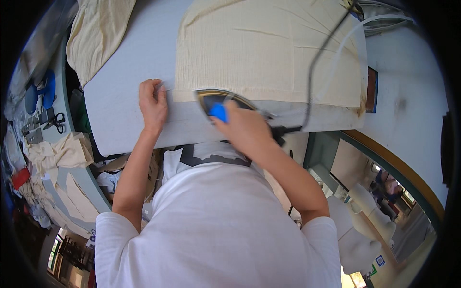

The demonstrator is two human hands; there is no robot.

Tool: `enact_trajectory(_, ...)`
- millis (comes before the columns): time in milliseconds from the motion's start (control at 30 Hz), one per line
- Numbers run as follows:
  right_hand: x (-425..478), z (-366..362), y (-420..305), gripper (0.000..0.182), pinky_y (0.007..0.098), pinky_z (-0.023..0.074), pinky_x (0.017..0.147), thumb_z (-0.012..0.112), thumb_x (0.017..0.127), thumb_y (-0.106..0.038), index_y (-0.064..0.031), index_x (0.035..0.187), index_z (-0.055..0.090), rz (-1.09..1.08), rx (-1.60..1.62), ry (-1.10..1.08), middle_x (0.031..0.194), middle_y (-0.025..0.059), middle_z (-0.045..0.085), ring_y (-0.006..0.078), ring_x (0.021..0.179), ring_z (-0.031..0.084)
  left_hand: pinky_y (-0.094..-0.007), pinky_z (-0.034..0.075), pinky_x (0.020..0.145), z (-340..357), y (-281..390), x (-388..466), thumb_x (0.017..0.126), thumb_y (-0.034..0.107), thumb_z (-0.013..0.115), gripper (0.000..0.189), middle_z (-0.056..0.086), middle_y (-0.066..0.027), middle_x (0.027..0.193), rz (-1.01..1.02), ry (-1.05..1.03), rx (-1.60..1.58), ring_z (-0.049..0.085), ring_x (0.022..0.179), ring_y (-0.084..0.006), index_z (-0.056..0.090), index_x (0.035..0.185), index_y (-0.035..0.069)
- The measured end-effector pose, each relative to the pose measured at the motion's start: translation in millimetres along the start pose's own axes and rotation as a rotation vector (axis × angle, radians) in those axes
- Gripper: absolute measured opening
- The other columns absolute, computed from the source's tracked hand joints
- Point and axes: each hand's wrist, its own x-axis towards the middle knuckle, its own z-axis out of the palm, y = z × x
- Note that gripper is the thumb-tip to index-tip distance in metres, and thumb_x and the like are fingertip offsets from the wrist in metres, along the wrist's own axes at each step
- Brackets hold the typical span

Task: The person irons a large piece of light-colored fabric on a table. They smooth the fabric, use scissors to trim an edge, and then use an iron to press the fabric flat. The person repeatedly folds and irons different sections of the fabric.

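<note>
My right hand (248,129) grips a steam iron (230,100) with a blue part near the thumb; both are slightly blurred. The iron's tip points left, and its upper edge lies along the lower hem of a cream crinkled fabric piece (237,61). This piece is spread on a pale padded ironing table (194,126), with a curved upper left edge and some creases at the upper right. Just left of its lower corner, my left hand (154,106) rests on the table cover with fingers loosely curled. Whether anything thin is between those fingers cannot be seen.
A dark cord (313,68) and a translucent hose (345,39) arch down at the right. Another cream fabric piece (99,36) hangs over the table's left edge. On the left side table lie black-handled scissors (56,123), a blue tape dispenser (41,91) and cream cloth pieces (61,153).
</note>
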Motion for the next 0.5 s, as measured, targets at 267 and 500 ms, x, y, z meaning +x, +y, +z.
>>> enact_trajectory(267,-119,-33,169,0.041,0.0472,0.0509,0.070,0.073,0.093,-0.036,0.0036,0.098,0.062,0.504,0.127,0.530,0.082,0.0280,0.067,0.0463,0.078,0.067,-0.0459,0.043,0.093,30,21,-31,0.082,0.000,0.068,0.022,0.064,-0.0159,0.107,0.461,-0.022,0.268,0.060,0.104,-0.0349,0.065,0.104,0.002)
enact_trajectory(500,-153,-36,232,0.031,0.0437,0.0472,0.065,0.075,0.091,-0.025,0.0012,0.090,0.057,0.535,0.171,0.527,0.070,0.0179,0.058,0.0317,0.063,0.053,-0.0447,0.047,0.090,113,97,-58,0.072,-0.004,0.067,0.037,0.062,-0.0167,0.109,0.752,-0.473,0.007,0.060,0.100,-0.0359,0.065,0.109,-0.002)
